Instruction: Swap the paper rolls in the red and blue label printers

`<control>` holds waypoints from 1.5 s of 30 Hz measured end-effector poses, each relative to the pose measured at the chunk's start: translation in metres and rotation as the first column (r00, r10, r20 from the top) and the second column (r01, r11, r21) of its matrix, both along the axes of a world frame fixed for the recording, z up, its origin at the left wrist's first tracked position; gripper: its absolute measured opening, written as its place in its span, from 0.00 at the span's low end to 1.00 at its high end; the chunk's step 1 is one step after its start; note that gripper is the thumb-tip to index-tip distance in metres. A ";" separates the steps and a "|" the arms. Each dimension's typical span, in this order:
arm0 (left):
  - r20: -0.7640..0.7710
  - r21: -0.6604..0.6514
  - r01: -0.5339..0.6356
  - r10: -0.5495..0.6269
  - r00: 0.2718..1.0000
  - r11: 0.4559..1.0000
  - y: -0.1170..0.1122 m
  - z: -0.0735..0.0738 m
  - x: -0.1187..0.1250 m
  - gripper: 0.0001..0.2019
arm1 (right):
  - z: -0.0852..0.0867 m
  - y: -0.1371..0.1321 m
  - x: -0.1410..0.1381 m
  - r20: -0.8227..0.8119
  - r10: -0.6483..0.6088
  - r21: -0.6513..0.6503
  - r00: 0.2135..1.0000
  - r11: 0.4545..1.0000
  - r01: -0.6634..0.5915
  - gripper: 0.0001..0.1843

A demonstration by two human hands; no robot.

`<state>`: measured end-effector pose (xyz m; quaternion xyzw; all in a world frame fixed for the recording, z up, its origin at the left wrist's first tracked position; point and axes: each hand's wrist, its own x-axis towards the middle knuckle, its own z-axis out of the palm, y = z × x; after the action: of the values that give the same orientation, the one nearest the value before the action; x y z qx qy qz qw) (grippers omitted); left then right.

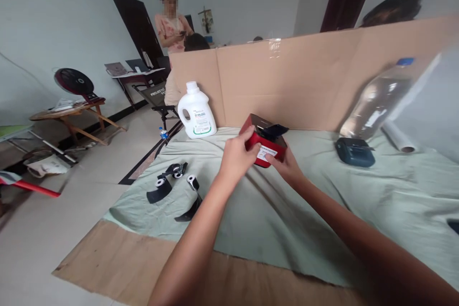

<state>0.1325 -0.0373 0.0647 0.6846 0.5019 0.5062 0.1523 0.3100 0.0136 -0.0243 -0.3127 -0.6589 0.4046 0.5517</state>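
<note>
My left hand (240, 155) and my right hand (285, 165) grip a red and black box-like device (264, 139) from both sides, above the cloth. A black strip (274, 131) sticks out at its top. On the side facing me is a white label (266, 152) with small print, and my thumbs lie by it. Left of my left forearm, several small rolls (160, 189) with black outer layers and white cores lie partly unrolled on the green cloth (211, 172).
A white jug (197, 114) stands before a cardboard panel (287, 86). At right are a dark portable device (355, 152), a large clear bottle (376, 98) leaning on the cardboard and a white roll (399, 136). Bare board (103, 260) forms the near edge. Behind the panel stands a person (172, 28).
</note>
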 end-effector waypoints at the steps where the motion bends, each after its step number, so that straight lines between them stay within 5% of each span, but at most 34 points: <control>1: 0.058 0.004 0.045 -0.045 0.997 0.999 -0.005 -0.014 0.011 0.25 | -0.004 -0.009 0.020 0.048 -0.063 0.025 0.997 0.998 0.062 0.51; 6: 0.300 -0.046 0.163 -0.142 0.943 0.986 -0.026 -0.091 0.046 0.25 | -0.039 -0.038 0.080 0.290 -0.320 0.285 0.902 0.929 0.238 0.54; 10: 0.344 -0.113 0.166 -0.118 0.932 0.980 -0.033 -0.121 0.051 0.26 | -0.057 -0.043 0.086 0.366 -0.332 0.354 0.869 0.914 0.200 0.49; 26: 0.380 -0.129 0.166 -0.106 0.919 0.978 -0.033 -0.127 0.049 0.26 | -0.065 -0.045 0.084 0.406 -0.423 0.459 0.810 0.861 0.220 0.51; 36: 0.075 -0.002 0.040 -0.040 0.996 0.999 -0.038 -0.128 0.055 0.26 | -0.064 -0.048 0.084 0.389 -0.417 0.382 0.821 0.884 0.268 0.50; 45: -0.176 0.119 0.003 0.018 0.984 0.993 -0.031 -0.125 0.051 0.26 | -0.059 -0.049 0.083 0.390 -0.439 0.370 0.810 0.880 0.298 0.43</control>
<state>0.1834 -0.0685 -0.0605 0.7326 0.4850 0.4733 0.0641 0.3931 -0.0352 -0.0830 -0.4380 -0.7488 0.1007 0.4871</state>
